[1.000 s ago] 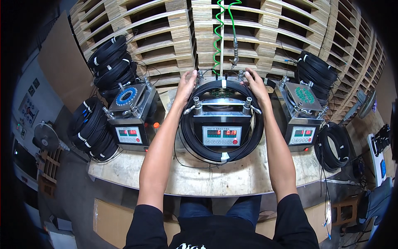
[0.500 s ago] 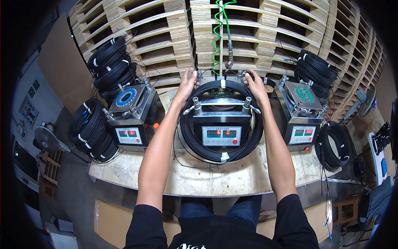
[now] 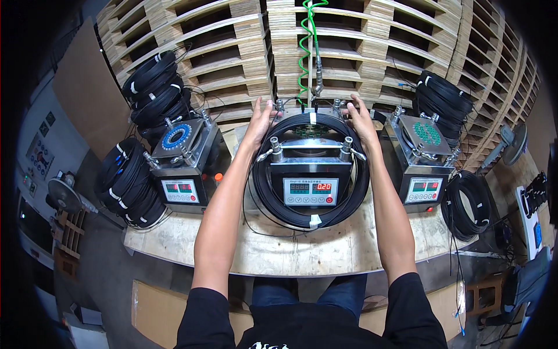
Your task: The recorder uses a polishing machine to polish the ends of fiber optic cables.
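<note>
A tall loop of black cable, tied with white tape, encircles the front panel and upper plate of the middle polishing machine. At the loop's upper left, my left hand has its fingers apart beside a far metal corner post. My right hand mirrors it at the upper right, fingers spread near the other far corner post. Whether the fingertips touch the posts is hard to see. Two nearer posts with levers stand inside the loop. The coil partly covers the machine's round plate of green-ringed connectors.
Similar machines stand left and right. Stacked black cable coils flank them. A green spiral air hose with a metal nozzle hangs behind, before wooden pallets. An orange cap lies beside the left machine on the wooden table.
The hanging air nozzle has swung slightly left. The middle machine's lit display has changed. Both hands stay in nearly the same place, with small finger shifts.
</note>
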